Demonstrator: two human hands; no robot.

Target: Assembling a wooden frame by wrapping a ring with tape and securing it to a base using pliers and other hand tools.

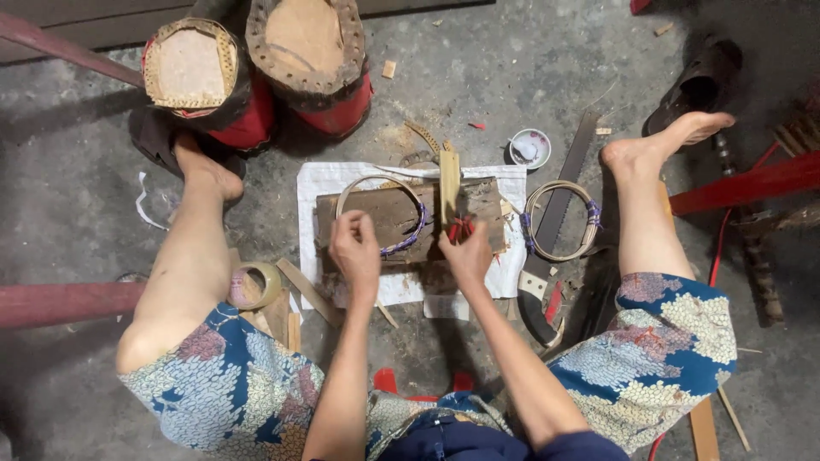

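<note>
While closed: both grips [357,248] [465,252] on cane hoop [376,183]

drums [256,77] blocking ahead, saw [555,222] right, tape roll [254,284] left

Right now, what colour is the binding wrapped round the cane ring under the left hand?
Purple-blue, wound round the pale cane ring beside the left hand; the head view shows it.

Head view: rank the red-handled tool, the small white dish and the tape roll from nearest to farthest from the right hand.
1. Red-handled tool: touching the right hand, on the board.
2. White dish: beyond, to its right.
3. Tape roll: far left, past the left hand.
</note>
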